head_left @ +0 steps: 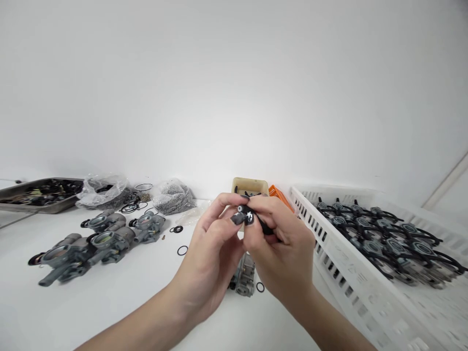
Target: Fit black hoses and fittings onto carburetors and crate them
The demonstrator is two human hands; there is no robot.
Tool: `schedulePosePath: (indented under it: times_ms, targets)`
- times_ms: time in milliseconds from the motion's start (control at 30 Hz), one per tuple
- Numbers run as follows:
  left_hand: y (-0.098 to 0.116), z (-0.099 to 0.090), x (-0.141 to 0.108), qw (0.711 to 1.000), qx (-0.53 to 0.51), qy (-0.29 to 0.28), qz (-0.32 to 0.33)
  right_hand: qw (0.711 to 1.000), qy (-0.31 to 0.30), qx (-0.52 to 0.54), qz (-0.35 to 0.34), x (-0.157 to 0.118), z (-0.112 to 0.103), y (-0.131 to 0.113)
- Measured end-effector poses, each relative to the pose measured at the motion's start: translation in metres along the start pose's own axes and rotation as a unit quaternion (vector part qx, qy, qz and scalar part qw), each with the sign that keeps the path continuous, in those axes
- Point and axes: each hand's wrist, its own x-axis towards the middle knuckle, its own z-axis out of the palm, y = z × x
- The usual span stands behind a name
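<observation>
In the centre of the head view, my left hand [210, 243] and my right hand [280, 243] meet, raised above the table. Between their fingertips they pinch a small black part [263, 225], mostly covered by the fingers; a small round end shows near the thumbs. Below and partly behind my right hand, a grey metal carburetor [244, 278] lies on the table, with a black rubber ring [260, 287] just to its right. Another black ring [182, 250] lies left of my left hand.
Several carburetors [111, 243] stand at left. Behind are a metal tray [47, 208], plastic bags [173, 197] and loose rings [176, 229]. A beige bin [250, 184] and orange basket [280, 196] stand behind my hands. A white crate [351, 273] of carburetors fills the right.
</observation>
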Motion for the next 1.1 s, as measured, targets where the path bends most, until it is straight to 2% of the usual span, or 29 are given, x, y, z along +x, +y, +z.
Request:
schedulePosePath:
  times_ms: [167, 333, 500, 600, 733, 900, 1100]
  targets:
    - [0.001, 0.001, 0.000, 1.000, 0.001, 0.003, -0.001, 0.999, -0.013, 0.033, 0.016, 0.003, 0.000, 0.000]
    - [0.001, 0.000, 0.001, 0.999, 0.051, 0.013, 0.011, 0.985, -0.063, 0.128, 0.095, 0.009, -0.005, 0.001]
    - [0.001, -0.008, 0.004, 0.995, 0.101, -0.003, 0.019, 0.948, -0.118, 0.253, 0.156, 0.013, -0.008, 0.007]
    - [0.002, -0.012, 0.005, 0.986, 0.153, -0.008, 0.059, 0.919, -0.144, 0.316, 0.187, 0.016, -0.009, 0.009]
    - [0.004, -0.015, 0.006, 0.974, 0.200, -0.041, 0.097, 0.891, -0.166, 0.360, 0.223, 0.018, -0.011, 0.006]
    - [0.006, -0.017, 0.009, 0.957, 0.251, -0.006, 0.148, 0.886, -0.170, 0.362, 0.233, 0.019, -0.012, 0.005]
    - [0.008, -0.017, 0.010, 0.947, 0.270, -0.017, 0.173, 0.903, -0.171, 0.320, 0.230, 0.018, -0.011, 0.005]
